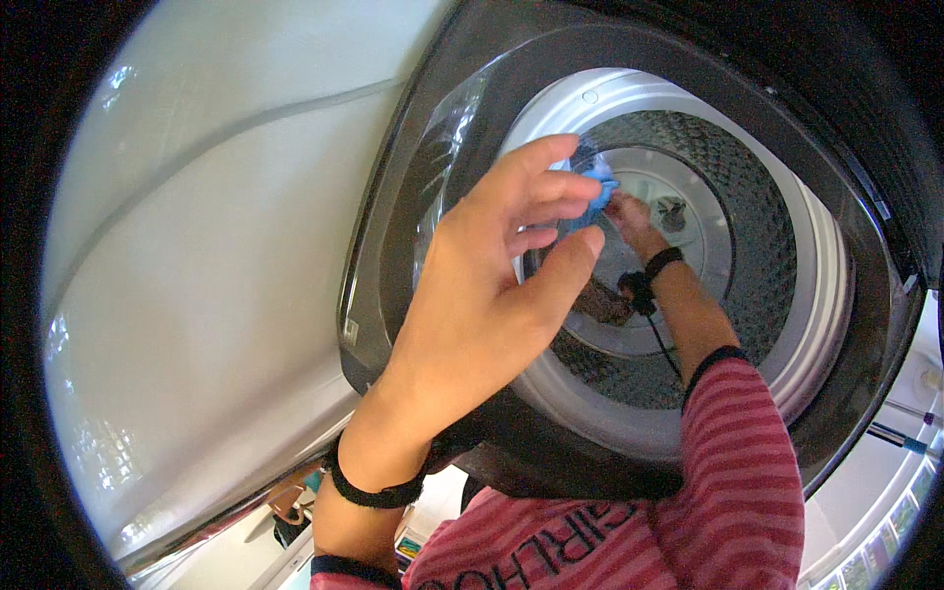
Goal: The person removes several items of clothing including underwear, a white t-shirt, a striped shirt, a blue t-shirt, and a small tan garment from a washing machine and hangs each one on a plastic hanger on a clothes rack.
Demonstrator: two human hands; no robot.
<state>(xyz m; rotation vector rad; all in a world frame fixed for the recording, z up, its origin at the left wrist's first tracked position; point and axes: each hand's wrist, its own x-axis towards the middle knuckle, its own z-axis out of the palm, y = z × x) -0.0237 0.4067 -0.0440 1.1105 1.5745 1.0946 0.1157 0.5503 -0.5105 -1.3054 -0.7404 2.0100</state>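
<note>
My left hand (487,273) is held over the opening of a top-loading washing machine (546,464), its fingers bent and its thumb apart from them. Just beyond those fingertips is a blue cloth item (590,210), partly hidden by them. Inside the metal drum (767,243), my right hand (630,217) reaches the edge of the blue item; its grip is too small and blurred to tell. A dark patterned cloth (601,301) lies lower in the drum. Near my right wrist is a black object (638,291) with a thin cord.
A small dark item (671,212) lies at the drum's bottom. The dark rim of the washer surrounds the opening. To the left is a broad pale glossy surface (221,258) with a grey curved line. Tubes or pens (896,436) show at the lower right.
</note>
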